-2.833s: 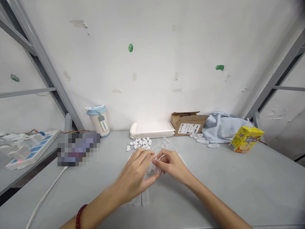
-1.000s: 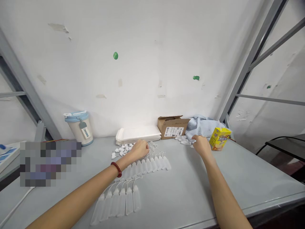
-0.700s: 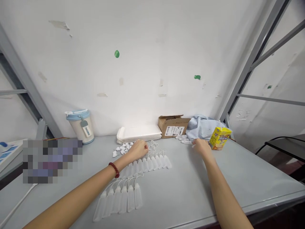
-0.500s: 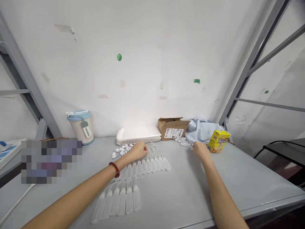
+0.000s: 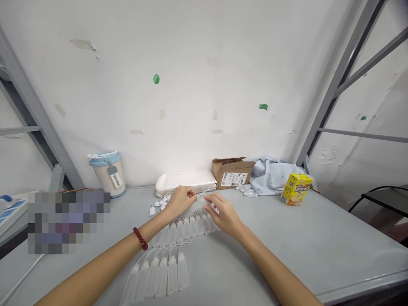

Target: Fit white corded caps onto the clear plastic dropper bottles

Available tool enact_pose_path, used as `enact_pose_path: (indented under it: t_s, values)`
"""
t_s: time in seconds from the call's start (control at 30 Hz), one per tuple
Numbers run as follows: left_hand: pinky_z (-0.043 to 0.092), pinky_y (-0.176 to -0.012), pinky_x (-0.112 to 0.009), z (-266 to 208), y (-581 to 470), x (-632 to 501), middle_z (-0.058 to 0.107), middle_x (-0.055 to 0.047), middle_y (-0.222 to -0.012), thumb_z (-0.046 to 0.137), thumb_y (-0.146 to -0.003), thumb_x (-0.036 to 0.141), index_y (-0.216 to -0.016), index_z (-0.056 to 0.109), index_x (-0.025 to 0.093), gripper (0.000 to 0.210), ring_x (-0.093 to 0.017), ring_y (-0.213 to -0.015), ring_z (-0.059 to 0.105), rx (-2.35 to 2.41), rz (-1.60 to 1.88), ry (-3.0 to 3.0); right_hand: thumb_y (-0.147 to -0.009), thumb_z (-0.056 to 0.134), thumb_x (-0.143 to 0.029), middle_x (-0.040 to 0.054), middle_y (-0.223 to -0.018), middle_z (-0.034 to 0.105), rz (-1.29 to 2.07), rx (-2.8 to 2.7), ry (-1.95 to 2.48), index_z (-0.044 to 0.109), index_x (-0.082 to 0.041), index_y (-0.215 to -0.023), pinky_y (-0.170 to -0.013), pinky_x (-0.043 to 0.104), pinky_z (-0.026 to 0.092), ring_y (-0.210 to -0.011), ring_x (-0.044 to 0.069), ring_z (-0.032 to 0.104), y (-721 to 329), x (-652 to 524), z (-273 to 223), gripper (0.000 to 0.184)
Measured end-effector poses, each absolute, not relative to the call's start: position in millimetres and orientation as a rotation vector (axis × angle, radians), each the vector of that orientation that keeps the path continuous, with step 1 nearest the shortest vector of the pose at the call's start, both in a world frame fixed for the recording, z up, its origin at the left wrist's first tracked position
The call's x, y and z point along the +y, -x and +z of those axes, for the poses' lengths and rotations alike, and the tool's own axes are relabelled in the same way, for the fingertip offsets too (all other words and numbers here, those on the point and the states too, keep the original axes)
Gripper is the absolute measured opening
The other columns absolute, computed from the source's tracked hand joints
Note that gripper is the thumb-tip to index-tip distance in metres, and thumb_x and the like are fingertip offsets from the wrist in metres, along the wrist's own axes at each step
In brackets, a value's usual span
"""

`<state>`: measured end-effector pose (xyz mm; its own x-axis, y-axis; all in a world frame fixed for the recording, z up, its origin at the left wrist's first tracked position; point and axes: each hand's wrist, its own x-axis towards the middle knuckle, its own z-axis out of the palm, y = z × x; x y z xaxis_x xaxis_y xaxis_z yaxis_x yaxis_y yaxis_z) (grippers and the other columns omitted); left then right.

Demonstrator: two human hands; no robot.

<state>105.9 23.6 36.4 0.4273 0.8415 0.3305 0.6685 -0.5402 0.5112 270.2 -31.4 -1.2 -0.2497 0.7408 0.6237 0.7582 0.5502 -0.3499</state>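
My left hand (image 5: 182, 201) is closed in a pinch over the middle of the table. Thin white tubes (image 5: 206, 192) show right beside its fingertips; what the pinch holds is too small to make out. Close to it, my right hand (image 5: 225, 214) grips a small translucent plastic bottle (image 5: 214, 208), partly covered by the fingers. Below both hands lies a row of similar bottles (image 5: 180, 230) fitted with thin curved tubes. Nearer to me is a second row of tubed bottles (image 5: 163, 276). Small white plastic caps (image 5: 157, 205) are scattered left of my left hand.
Against the wall stand a stack of white trays (image 5: 186, 180) and an open cardboard box (image 5: 234, 173). Loose bottles (image 5: 250, 194) lie before a pale blue cloth (image 5: 269, 176). A yellow carton (image 5: 296, 190) stands right; a lidded tumbler (image 5: 110, 174) and a white cable (image 5: 24, 276) are left.
My right hand has come left from beside the loose bottles to the middle, bringing a bottle with it. My left hand stays near the tubes, shifted slightly left.
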Motion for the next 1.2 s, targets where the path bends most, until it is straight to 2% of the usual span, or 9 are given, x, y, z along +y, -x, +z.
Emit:
enact_pose_path:
  t_s: [0.17,0.37,0.5,0.67,0.83,0.97,1.1,1.2]
  values:
    - [0.042,-0.069,-0.029,47.9,-104.9,2.0,0.064,-0.002,-0.073,0.047,-0.074,0.018,-0.067,0.061,0.018,0.016,-0.019,-0.079,0.055,1.27,0.954,-2.438,-0.088,0.044,-0.025,0.0092,-0.09,0.06,0.055,-1.944,1.018,0.051,-0.02,-0.106,-0.065,0.03,0.049,-0.08,0.019,0.058,-260.9,-37.0,-4.7,0.02]
    - [0.043,-0.07,-0.029,48.9,-100.3,-14.4,0.062,-0.002,-0.077,0.047,-0.08,0.015,-0.074,0.06,0.018,0.015,-0.017,-0.079,0.054,1.111,1.028,-2.592,-0.087,0.047,-0.028,0.0103,-0.094,0.061,0.129,-1.818,1.059,0.046,-0.02,-0.113,-0.061,0.029,0.05,-0.083,0.02,0.059,-262.3,-32.8,-8.9,0.027]
    - [0.043,-0.072,-0.03,45.4,-97.8,-20.2,0.062,-0.002,-0.082,0.044,-0.082,0.012,-0.077,0.057,0.018,0.015,-0.017,-0.08,0.054,1.008,1.074,-2.708,-0.088,0.046,-0.029,0.0088,-0.09,0.061,0.124,-1.855,1.026,0.045,-0.021,-0.119,-0.062,0.029,0.05,-0.079,0.019,0.058,-261.7,-33.2,-9.7,0.032]
    - [0.044,-0.073,-0.032,40.9,-94.0,-23.6,0.061,-0.003,-0.085,0.045,-0.084,0.013,-0.082,0.056,0.017,0.012,-0.018,-0.082,0.054,1.024,1.005,-2.774,-0.088,0.046,-0.028,0.0086,-0.092,0.062,0.15,-1.878,1.009,0.052,-0.022,-0.109,-0.062,0.029,0.049,-0.074,0.017,0.057,-260.5,-36.1,-5.9,0.023]
    - [0.044,-0.077,-0.034,36.6,-89.4,-28.5,0.062,-0.005,-0.094,0.044,-0.085,0.014,-0.096,0.057,0.018,0.018,-0.02,-0.09,0.054,1.0,0.975,-2.8,-0.085,0.049,-0.031,0.0084,-0.091,0.062,0.282,-1.78,1.043,0.054,-0.02,-0.107,-0.06,0.028,0.05,-0.079,0.018,0.058,-258.2,-38.9,-2.2,0.025]
    - [0.044,-0.08,-0.033,40.6,-89.0,-31.9,0.064,-0.004,-0.097,0.044,-0.085,0.016,-0.094,0.06,0.018,0.019,-0.019,-0.091,0.055,0.984,1.021,-2.659,-0.084,0.05,-0.03,0.0077,-0.093,0.063,0.352,-1.747,1.038,0.054,-0.02,-0.111,-0.062,0.027,0.05,-0.081,0.018,0.059,-256.8,-40.9,0.0,0.028]
    - [0.044,-0.072,-0.028,52.8,-91.7,-29.8,0.068,-0.001,-0.086,0.048,-0.083,0.027,-0.08,0.065,0.019,0.019,-0.017,-0.081,0.059,1.123,1.004,-2.274,-0.083,0.053,-0.029,0.0071,-0.094,0.064,0.395,-1.731,1.053,0.057,-0.02,-0.103,-0.062,0.027,0.05,-0.081,0.017,0.059,-254.2,-43.8,3.6,0.023]
    - [0.044,-0.068,-0.027,59.1,-93.8,-26.4,0.069,-0.002,-0.082,0.054,-0.079,0.034,-0.079,0.067,0.017,0.022,-0.017,-0.076,0.059,1.164,0.93,-2.01,-0.082,0.053,-0.029,0.0066,-0.092,0.064,0.441,-1.715,1.054,0.057,-0.019,-0.097,-0.061,0.026,0.05,-0.08,0.017,0.059,-252.2,-46.5,7.4,0.018]
